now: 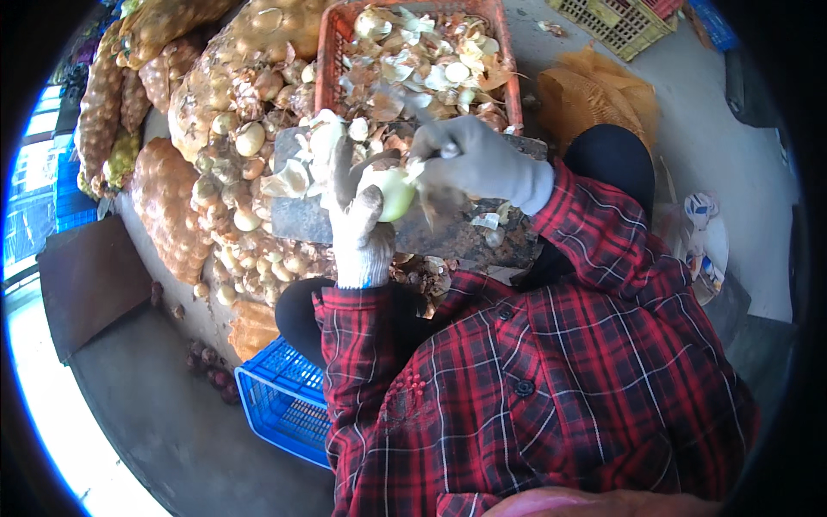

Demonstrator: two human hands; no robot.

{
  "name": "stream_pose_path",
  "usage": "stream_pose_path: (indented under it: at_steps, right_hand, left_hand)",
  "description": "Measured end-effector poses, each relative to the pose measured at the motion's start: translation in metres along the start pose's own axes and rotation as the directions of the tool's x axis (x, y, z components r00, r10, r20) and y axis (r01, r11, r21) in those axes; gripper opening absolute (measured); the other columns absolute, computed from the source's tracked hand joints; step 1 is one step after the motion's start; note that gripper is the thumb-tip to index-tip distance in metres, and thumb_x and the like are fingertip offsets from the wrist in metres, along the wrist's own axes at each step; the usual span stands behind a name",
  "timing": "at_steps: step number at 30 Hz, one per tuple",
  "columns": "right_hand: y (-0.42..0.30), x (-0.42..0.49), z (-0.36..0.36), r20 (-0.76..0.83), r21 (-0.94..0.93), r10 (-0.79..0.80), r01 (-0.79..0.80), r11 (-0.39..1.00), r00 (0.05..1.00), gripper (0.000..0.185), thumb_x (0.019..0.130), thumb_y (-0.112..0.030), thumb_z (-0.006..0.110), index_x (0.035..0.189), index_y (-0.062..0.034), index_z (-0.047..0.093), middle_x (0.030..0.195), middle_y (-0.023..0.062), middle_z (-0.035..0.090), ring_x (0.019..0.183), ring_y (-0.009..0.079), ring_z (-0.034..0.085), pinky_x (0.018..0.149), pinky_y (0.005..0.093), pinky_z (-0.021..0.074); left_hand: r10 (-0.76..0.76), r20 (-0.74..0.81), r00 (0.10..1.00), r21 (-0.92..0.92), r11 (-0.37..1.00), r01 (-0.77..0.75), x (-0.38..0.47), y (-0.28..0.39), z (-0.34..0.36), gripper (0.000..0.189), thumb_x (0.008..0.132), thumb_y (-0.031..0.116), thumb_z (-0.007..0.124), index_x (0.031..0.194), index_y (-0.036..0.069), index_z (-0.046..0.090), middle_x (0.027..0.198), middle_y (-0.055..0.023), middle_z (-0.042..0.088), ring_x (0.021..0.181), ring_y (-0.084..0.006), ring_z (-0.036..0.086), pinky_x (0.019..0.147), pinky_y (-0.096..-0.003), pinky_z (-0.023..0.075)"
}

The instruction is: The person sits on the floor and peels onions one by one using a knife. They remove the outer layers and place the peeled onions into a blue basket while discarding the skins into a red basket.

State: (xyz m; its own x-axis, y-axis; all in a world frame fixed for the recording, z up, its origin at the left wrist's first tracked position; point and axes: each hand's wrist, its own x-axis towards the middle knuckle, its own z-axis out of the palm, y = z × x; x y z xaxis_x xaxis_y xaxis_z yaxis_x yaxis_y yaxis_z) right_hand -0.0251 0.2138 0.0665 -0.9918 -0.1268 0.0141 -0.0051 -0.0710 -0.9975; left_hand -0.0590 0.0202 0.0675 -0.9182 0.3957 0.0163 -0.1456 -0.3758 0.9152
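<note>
My left hand [355, 213], in a knitted work glove, grips a partly peeled, pale green-white onion [395, 192] above a dark board [303, 221]. At the onion's right side, my gloved right hand [475, 158] is closed, with a blurred blade-like tool [413, 103] pointing up and left from it. Loose skin hangs by the onion where the right hand meets it. Onion skins [488, 220] lie scattered on the board. Just beyond it stands a red plastic crate [327, 71] full of skins and some onions.
A heap of loose onions [249, 194] spreads at the left, beside full mesh sacks [169, 207]. A blue crate [278, 413] stands near my left knee. An orange mesh sack [597, 90] and a yellow crate [614, 26] are at the upper right. Red onions [210, 365] lie at the lower left.
</note>
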Motion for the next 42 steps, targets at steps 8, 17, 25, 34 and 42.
stream_pose_path:
  at_steps: [8, 17, 25, 34, 42]
  right_hand:
    - [-0.013, 0.001, -0.031, -0.252, 0.508, 0.023, 0.112, 0.854, 0.968, 0.016, 0.091, -0.01, 0.057, 0.095, 0.0036, 0.064, 0.07, 0.011, 0.065, 0.053, 0.0159, 0.061, 0.048, 0.024, 0.0497]
    - [-0.007, 0.0, -0.009, 0.095, -0.705, 0.161, -0.048, 0.707, 0.982, 0.031, 0.085, -0.018, 0.063, 0.116, -0.0165, 0.068, 0.094, 0.0128, 0.069, 0.09, 0.0311, 0.067, 0.08, 0.0424, 0.0525]
    - [-0.006, -0.006, -0.008, 0.177, -0.743, 0.089, 0.074, 0.665, 0.98, 0.028, 0.083, -0.021, 0.063, 0.11, -0.0158, 0.069, 0.097, 0.014, 0.065, 0.092, 0.0317, 0.065, 0.081, 0.0451, 0.0507]
    - [-0.006, -0.003, -0.011, 0.167, -0.762, 0.132, 0.044, 0.646, 0.977, 0.029, 0.085, -0.022, 0.063, 0.114, -0.0173, 0.068, 0.097, 0.0143, 0.064, 0.09, 0.0321, 0.066, 0.082, 0.0438, 0.0513]
    - [-0.015, -0.008, -0.006, 0.202, -0.764, 0.114, 0.084, 0.64, 0.973, 0.027, 0.084, -0.02, 0.063, 0.11, -0.0154, 0.069, 0.097, 0.0147, 0.064, 0.091, 0.0313, 0.066, 0.081, 0.0441, 0.051]
  left_hand:
    - [-0.328, 0.008, 0.945, -0.551, 0.787, 0.278, -0.011, -0.001, -0.028, 0.085, 0.085, 0.036, 0.072, 0.152, 0.012, 0.026, 0.117, -0.0167, 0.058, 0.094, -0.0362, 0.066, 0.072, -0.0419, 0.0627]
    - [-0.181, -0.003, 0.984, -0.341, 0.925, 0.169, -0.006, 0.008, -0.016, 0.087, 0.085, 0.042, 0.072, 0.151, 0.01, 0.026, 0.128, -0.0178, 0.053, 0.101, -0.0305, 0.063, 0.068, -0.0341, 0.0608]
    - [-0.12, -0.032, 0.992, -0.24, 0.965, 0.109, -0.007, 0.012, -0.016, 0.088, 0.085, 0.041, 0.07, 0.152, 0.006, 0.024, 0.117, -0.0162, 0.057, 0.088, -0.0301, 0.065, 0.067, -0.0401, 0.0593]
    - [-0.138, 0.024, 0.99, -0.158, 0.977, 0.14, -0.007, 0.02, -0.009, 0.092, 0.082, 0.043, 0.072, 0.152, 0.007, 0.024, 0.11, -0.017, 0.059, 0.086, -0.0299, 0.066, 0.064, -0.0381, 0.0594]
    - [-0.096, -0.132, 0.987, -0.055, 0.994, 0.09, -0.004, 0.019, -0.001, 0.102, 0.076, 0.04, 0.078, 0.152, 0.003, 0.02, 0.114, -0.0172, 0.058, 0.089, -0.025, 0.065, 0.062, -0.0332, 0.0585]
